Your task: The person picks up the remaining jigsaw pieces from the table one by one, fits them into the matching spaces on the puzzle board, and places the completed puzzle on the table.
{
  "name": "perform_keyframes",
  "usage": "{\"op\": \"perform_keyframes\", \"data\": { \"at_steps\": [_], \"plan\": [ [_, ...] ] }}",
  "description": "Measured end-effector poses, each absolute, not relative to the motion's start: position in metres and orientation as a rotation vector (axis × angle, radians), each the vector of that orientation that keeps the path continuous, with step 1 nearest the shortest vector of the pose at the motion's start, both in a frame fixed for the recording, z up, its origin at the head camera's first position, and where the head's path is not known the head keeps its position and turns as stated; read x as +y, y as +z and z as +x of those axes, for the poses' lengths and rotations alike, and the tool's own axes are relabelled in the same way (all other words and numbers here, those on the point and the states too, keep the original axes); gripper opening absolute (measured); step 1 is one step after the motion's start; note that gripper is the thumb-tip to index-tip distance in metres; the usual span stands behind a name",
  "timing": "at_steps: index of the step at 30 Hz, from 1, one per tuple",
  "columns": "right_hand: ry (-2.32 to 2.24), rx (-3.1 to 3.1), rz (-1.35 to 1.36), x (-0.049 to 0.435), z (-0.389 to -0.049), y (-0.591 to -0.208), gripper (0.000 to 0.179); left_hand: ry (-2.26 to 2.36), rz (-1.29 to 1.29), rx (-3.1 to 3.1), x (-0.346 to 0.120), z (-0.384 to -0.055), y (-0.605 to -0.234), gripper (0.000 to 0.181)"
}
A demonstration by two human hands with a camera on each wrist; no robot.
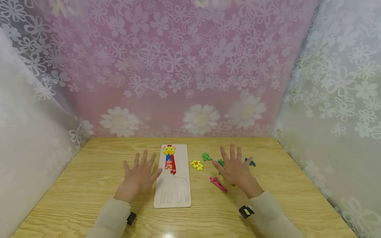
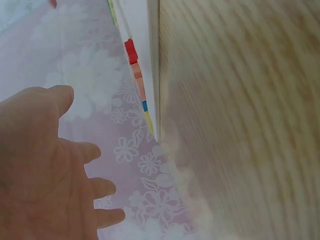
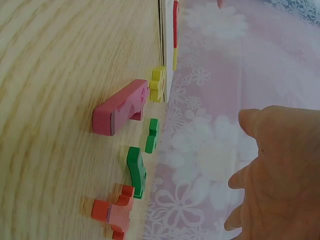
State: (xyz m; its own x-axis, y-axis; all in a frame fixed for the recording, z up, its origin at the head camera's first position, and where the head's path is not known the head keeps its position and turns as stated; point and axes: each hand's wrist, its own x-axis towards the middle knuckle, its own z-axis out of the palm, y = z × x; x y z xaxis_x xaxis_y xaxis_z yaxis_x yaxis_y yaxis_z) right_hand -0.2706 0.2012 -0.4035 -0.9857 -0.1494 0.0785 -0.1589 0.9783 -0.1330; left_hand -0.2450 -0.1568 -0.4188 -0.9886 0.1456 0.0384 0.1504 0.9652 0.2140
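Note:
A pale wooden puzzle board (image 1: 175, 195) with a giraffe-shaped recess lies on the table. Its upper part holds a yellow giraffe head (image 1: 169, 150), a blue piece (image 1: 168, 157), a salmon piece (image 1: 168, 165) and a red piece (image 1: 173, 165). My left hand (image 1: 139, 177) hovers at the board's left edge, fingers spread, holding nothing. Over the loose pieces on the right, my right hand (image 1: 237, 170) is spread too, with nothing in it. Below it lie a pink piece (image 3: 120, 107), an orange-red piece (image 3: 119, 212) and a green piece (image 3: 135, 170), partly hidden in the head view.
Between board and right hand lie a yellow piece (image 1: 197, 165) and another green piece (image 1: 206, 157). A dark blue piece (image 1: 252, 163) sits beyond the right thumb side. Floral curtains (image 1: 190, 72) hang behind the wooden table (image 1: 89, 185) and along both sides.

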Motion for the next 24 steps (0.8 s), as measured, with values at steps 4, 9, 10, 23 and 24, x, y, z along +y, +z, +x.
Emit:
{"op": "perform_keyframes", "data": {
  "at_steps": [4,9,10,23,24],
  "plan": [
    [0.222,-3.052,0.238,0.201,-0.272,-0.403,0.078,-0.282,-0.284,-3.102,-0.158,-0.251,-0.423,0.074],
    [0.238,-3.052,0.247,0.201,-0.271,-0.402,0.076,-0.189,-0.378,-3.133,-0.162,-0.26,-0.427,0.071],
    [0.237,-3.053,0.249,0.201,-0.271,-0.402,0.075,-0.181,-0.397,-3.14,-0.162,-0.262,-0.427,0.071],
    [0.26,-3.074,0.33,0.202,-0.272,-0.402,0.066,-0.135,-0.496,-3.178,-0.167,-0.276,-0.432,0.067],
    [0.258,-3.076,0.338,0.202,-0.273,-0.402,0.066,-0.133,-0.502,-3.179,-0.167,-0.277,-0.432,0.067]
  ]
}}
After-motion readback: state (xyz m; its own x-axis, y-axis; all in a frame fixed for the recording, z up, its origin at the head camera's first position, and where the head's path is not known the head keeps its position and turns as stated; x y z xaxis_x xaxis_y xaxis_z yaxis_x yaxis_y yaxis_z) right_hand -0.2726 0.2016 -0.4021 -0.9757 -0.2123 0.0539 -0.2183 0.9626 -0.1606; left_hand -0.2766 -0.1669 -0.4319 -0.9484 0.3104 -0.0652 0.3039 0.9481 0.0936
